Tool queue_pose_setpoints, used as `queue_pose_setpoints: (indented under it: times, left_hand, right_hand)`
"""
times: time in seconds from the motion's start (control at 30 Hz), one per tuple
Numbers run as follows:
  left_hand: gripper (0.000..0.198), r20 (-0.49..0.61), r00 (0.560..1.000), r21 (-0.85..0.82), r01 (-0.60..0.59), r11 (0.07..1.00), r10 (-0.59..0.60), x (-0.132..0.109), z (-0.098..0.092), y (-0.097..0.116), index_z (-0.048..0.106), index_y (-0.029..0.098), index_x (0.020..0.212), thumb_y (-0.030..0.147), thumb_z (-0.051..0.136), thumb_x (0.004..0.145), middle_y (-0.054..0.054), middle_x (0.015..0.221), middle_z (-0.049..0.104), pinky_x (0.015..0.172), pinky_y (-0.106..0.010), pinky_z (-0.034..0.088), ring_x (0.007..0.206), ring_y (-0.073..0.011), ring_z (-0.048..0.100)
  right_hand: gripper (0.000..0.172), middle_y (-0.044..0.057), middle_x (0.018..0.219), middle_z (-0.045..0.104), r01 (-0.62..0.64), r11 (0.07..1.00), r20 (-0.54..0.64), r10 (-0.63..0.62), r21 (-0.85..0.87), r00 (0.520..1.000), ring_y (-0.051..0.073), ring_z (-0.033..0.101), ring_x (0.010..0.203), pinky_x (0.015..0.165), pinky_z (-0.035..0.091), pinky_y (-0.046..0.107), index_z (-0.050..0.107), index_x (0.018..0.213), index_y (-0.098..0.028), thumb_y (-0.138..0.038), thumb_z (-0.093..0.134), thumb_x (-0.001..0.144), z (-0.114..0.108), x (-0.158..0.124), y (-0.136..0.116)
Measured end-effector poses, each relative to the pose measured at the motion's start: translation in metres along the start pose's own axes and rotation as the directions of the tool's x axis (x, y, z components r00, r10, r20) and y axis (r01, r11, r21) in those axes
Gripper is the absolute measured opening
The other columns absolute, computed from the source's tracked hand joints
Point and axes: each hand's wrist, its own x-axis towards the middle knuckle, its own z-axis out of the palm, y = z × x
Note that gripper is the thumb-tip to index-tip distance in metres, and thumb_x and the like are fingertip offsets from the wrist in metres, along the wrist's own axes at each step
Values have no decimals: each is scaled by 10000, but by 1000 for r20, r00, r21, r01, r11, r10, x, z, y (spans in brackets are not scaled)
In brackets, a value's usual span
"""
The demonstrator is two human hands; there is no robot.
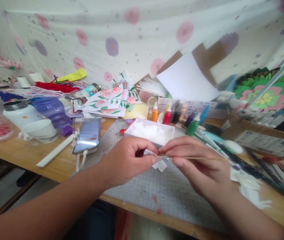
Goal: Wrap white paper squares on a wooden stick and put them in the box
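Note:
Both my hands meet above the grey cutting mat (156, 193). My left hand (129, 160) is closed, pinching a small piece of white paper (159, 164) between thumb and fingers. My right hand (201, 163) is closed on a thin wooden stick (206, 158) that runs to the right, its left tip at the paper. A white open box (151, 131) with white filling lies just behind my hands.
A phone on a power bank (85, 138), a white cup (40, 130), a white jar (19, 113) and a purple bottle (53, 111) stand left. Small paint bottles (168, 115), flower cards (109, 100), pens (256, 166) and paper scraps (251, 191) crowd the wooden table (57, 163).

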Motion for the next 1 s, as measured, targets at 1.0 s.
queue_pose_setpoints:
  times: [1.0]
  left_hand:
    - [99, -17, 999, -65, 31, 997, -32, 1, -2, 0, 603, 165, 692, 230, 592, 765, 70, 530, 434, 466, -201, 274, 506, -74, 369]
  right_hand:
    - [190, 57, 811, 740, -16, 999, 1, 16, -30, 1000, 184, 703, 784, 691, 588, 315, 713, 898, -201, -60, 624, 807, 2, 3, -1]
